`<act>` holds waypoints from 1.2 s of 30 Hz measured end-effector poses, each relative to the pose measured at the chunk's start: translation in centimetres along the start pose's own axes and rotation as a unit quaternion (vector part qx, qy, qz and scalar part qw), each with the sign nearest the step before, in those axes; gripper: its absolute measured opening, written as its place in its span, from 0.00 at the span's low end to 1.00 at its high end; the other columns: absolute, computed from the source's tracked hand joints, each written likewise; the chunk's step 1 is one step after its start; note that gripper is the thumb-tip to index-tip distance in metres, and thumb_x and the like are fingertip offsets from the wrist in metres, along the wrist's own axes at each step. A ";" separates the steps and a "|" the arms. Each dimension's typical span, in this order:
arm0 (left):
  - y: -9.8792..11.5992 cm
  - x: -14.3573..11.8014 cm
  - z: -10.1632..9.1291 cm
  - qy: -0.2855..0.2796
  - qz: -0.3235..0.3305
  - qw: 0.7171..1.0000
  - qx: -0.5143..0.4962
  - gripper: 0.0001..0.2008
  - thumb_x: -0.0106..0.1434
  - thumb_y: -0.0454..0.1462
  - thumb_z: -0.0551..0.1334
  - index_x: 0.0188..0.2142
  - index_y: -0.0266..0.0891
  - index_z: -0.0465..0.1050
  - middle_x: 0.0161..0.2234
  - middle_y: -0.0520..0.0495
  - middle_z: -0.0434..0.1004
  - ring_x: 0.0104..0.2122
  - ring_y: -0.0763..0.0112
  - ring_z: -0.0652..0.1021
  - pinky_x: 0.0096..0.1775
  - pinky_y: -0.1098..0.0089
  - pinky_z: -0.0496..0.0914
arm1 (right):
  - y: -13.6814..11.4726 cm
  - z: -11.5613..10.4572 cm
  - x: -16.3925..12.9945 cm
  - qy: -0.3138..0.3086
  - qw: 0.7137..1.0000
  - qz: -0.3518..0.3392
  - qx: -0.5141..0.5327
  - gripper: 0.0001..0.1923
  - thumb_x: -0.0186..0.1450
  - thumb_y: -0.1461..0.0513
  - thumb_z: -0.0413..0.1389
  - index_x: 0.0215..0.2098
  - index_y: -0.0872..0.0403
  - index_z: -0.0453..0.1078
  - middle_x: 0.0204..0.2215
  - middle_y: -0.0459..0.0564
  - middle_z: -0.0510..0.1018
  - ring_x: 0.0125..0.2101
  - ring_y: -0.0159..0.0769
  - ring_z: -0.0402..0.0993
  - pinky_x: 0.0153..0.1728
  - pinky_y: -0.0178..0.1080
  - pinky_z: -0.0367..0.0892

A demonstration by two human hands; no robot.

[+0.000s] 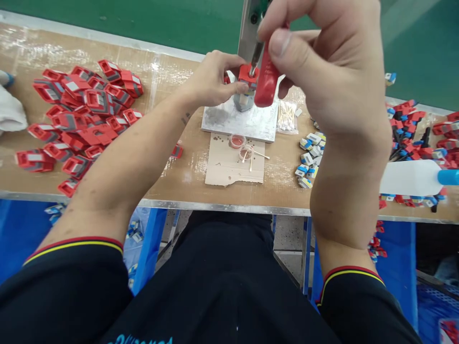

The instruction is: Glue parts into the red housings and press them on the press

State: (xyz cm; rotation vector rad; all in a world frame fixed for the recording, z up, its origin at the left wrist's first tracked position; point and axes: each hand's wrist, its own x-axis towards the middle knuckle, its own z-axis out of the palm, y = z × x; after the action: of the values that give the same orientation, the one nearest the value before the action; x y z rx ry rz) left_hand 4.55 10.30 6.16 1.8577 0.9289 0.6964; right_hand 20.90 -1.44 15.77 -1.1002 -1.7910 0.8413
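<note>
My right hand [330,76], raised close to the camera, is closed around the red lever handle [267,81] of a small press. Beneath it the press's metal rod [255,59] points down at a red plastic part [247,72]; the two appear to touch. Thumb and fingers of my left hand [215,79] grip that part from the left side. It rests above a grey block [243,102] on the press's metal base plate [240,122]. My right hand hides some of the press.
Red and grey housings [89,105] are heaped at left. On cardboard [222,167] stand two small cups [237,140] with cotton swabs. A swab bag [287,117], blue-white pieces [309,160], a white bottle [409,177] and red-black parts [409,126] lie right. Blue bins [150,243] sit below.
</note>
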 end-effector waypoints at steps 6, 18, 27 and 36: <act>-1.2 0.2 -0.1 -0.014 0.101 0.991 0.092 0.11 0.64 0.32 0.68 0.26 0.40 0.73 0.32 0.52 0.77 0.35 0.71 0.69 0.37 0.67 0.63 | 1.4 -0.7 -0.3 -0.022 0.998 -0.049 -0.040 0.07 0.70 0.56 0.61 0.41 0.50 0.77 0.36 0.32 0.74 0.32 0.15 0.74 0.36 0.26 0.72; -0.9 0.3 -0.4 -0.027 0.089 0.991 0.098 0.07 0.63 0.33 0.68 0.28 0.41 0.76 0.31 0.53 0.76 0.36 0.72 0.71 0.36 0.67 0.63 | 1.0 -1.4 0.2 -0.017 0.998 -0.042 -0.047 0.05 0.68 0.51 0.65 0.40 0.40 0.80 0.36 0.33 0.76 0.35 0.21 0.77 0.36 0.29 0.76; -0.8 -0.2 -0.2 -0.031 0.087 0.994 0.064 0.03 0.65 0.32 0.67 0.34 0.39 0.78 0.32 0.51 0.78 0.36 0.71 0.70 0.35 0.69 0.61 | -0.5 -1.4 0.0 -0.026 0.998 -0.044 0.025 0.08 0.73 0.51 0.57 0.41 0.40 0.77 0.35 0.34 0.76 0.31 0.21 0.82 0.32 0.25 0.76; -1.1 0.1 -0.2 -0.032 0.080 0.995 0.056 0.08 0.65 0.30 0.68 0.29 0.40 0.76 0.31 0.53 0.78 0.36 0.71 0.71 0.37 0.69 0.63 | 0.8 -1.2 -0.1 -0.004 0.999 -0.047 0.000 0.11 0.68 0.47 0.65 0.39 0.42 0.80 0.37 0.35 0.78 0.32 0.23 0.78 0.36 0.31 0.77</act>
State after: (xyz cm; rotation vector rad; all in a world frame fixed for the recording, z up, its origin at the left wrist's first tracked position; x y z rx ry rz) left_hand 4.07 10.80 5.22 2.0586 0.7983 0.6900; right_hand 22.24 -1.12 15.54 -1.0071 -1.8342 0.7896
